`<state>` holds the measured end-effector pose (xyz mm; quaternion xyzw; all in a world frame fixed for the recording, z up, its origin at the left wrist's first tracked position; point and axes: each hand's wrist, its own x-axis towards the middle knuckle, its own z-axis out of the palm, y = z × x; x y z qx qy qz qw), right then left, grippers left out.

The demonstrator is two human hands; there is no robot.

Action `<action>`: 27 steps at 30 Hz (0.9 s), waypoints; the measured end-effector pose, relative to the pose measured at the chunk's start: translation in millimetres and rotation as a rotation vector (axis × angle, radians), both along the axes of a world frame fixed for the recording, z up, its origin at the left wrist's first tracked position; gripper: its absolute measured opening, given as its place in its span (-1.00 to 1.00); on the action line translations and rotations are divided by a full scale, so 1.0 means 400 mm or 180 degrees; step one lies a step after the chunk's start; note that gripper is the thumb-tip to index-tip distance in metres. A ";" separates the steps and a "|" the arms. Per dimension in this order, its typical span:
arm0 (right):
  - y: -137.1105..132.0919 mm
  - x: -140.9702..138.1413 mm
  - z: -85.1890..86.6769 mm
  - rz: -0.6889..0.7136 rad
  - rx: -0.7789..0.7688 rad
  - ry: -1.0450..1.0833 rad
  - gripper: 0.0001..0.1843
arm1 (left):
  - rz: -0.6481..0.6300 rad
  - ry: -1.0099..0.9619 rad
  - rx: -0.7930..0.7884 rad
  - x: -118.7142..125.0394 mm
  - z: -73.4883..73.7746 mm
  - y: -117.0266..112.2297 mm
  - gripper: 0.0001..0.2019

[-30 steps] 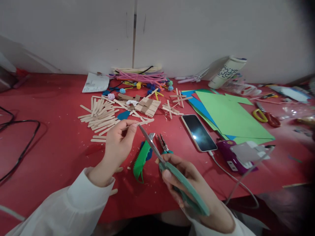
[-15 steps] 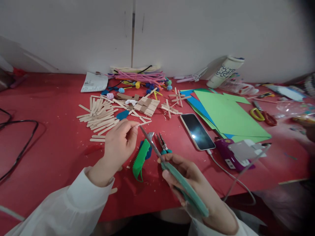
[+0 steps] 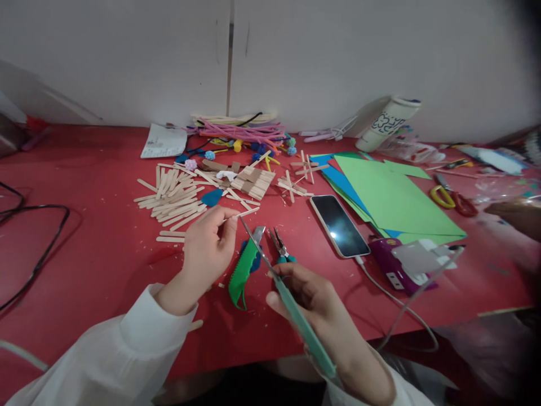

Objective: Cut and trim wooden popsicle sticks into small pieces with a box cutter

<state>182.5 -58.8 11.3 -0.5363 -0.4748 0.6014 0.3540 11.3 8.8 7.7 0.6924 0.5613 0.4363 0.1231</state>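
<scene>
My left hand [image 3: 207, 251] pinches a thin wooden craft stick [image 3: 249, 212] between thumb and forefinger, its free end pointing right. My right hand [image 3: 313, 307] grips green-handled scissors [image 3: 302, 321]. Their metal blades slant up to the left, and the tips meet the stick close to my left fingertips. Below the blades lies a green box cutter [image 3: 240, 282] with its blade out. Beside it, pliers [image 3: 279, 246] with teal handles rest on the red table [image 3: 105, 237]. Small wood chips are scattered around.
A pile of craft sticks [image 3: 173, 197] and pipe cleaners [image 3: 240, 131] lie behind my hands. To the right are a phone [image 3: 340, 225] on a cable, green paper [image 3: 397, 194], a purple power block [image 3: 393, 262], a tumbler [image 3: 386, 124] and another person's hand [image 3: 518, 217].
My right hand has tilted the scissors and moved slightly left, with the thumb shifting on the handle. My left hand stays nearly still. At the right edge, another person's hand has come further into view.
</scene>
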 end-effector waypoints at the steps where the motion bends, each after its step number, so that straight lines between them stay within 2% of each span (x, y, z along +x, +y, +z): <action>1: 0.000 -0.001 0.000 -0.0033 0.0121 -0.0155 -0.68 | 0.0000 -0.0007 -0.0001 0.000 0.000 0.000 -0.84; 4: -0.002 0.000 0.002 -0.0034 0.0091 -0.0151 -0.66 | -0.0001 0.0025 0.0003 0.000 0.000 0.000 -0.84; 9: 0.001 0.005 0.003 -0.0031 -0.0680 0.0783 -0.53 | -0.0016 0.0127 0.0090 0.002 -0.005 0.001 -0.84; 13: -0.001 0.002 -0.003 -0.0074 -0.0549 0.0826 -0.55 | 0.0020 0.0125 0.0085 0.003 -0.005 0.003 -0.84; 19: 0.003 -0.007 -0.005 0.0043 -0.0107 0.0262 -0.66 | 0.0043 0.0038 0.0013 0.000 -0.010 0.003 -0.83; 23: 0.001 -0.009 -0.014 0.0093 0.0406 -0.0603 -0.65 | -0.0003 -0.0219 -0.0142 0.002 -0.009 0.003 -0.81; 27: -0.006 -0.008 -0.032 0.0095 0.1115 -0.1530 -0.62 | 0.0027 -0.0768 -0.0478 0.003 -0.002 0.006 -0.83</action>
